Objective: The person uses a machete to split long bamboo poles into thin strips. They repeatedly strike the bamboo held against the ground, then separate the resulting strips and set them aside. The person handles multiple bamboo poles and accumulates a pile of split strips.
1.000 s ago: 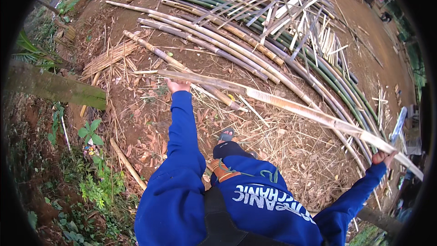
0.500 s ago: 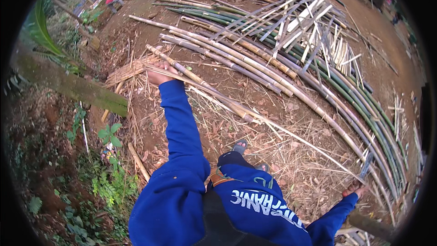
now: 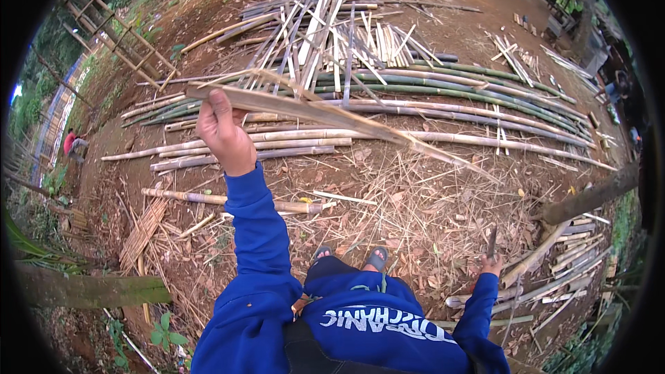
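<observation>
A: Around you, what's split, what's whole?
B: Piled strips [image 3: 312, 36] at twelve o'clock are split; poles [image 3: 485, 140] from ten to two look whole.
A: Your fingers?
B: Your left hand [image 3: 226, 131] grips a bamboo strip [image 3: 312, 109] at ten; your right hand [image 3: 492, 264] clenches a dark blade [image 3: 492, 239] at four.

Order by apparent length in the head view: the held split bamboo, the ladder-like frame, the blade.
Longest to shortest:
Split bamboo in left hand (nearness enlarges it)
Ladder-like frame
Blade in right hand
</observation>
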{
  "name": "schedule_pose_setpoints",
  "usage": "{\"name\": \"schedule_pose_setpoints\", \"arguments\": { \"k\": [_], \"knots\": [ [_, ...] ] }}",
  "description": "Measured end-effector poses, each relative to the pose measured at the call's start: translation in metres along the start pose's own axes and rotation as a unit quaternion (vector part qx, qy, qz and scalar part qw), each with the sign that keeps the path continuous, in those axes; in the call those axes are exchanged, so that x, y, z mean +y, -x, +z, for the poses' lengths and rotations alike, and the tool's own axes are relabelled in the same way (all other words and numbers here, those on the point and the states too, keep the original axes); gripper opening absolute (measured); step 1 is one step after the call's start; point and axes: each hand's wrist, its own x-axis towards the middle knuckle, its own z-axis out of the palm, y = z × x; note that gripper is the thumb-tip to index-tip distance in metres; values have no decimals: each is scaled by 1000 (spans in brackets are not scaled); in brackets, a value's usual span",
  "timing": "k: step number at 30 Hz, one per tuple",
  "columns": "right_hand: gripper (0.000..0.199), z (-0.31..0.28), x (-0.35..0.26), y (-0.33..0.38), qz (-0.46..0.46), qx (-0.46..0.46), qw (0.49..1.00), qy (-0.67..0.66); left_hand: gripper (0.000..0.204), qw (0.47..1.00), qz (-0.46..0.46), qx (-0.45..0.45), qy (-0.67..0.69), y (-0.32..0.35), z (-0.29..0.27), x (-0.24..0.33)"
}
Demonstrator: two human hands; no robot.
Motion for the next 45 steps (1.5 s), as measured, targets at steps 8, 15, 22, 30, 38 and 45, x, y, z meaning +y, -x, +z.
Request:
{"name": "schedule_pose_setpoints", "arguments": {
  "k": [8, 15, 22, 30, 38, 45],
  "knots": [
    [31, 60, -383, 265, -280, -77, 956, -47, 17, 971, -120, -169, 123, -10, 8, 58],
    [47, 133, -497, 458, -642, -223, 729, 80, 11, 983, -18, -158, 89, 25, -49, 73],
    [47, 138, -493, 501, -579, -298, 736, 187, 13, 973, 14, -192, 124, 54, -84, 63],
    [39, 148, -466, 479, -560, -202, 760, 261, 17, 975, 9, -209, 82, 48, -89, 70],
    [35, 154, -462, 471, -499, -257, 772, 298, 17, 977, 18, -206, 50, 49, -85, 74],
    [27, 153, -468, 474, -501, -265, 754, 333, 22, 972, 35, -231, -36, 59, -95, 66]
  ]
}}
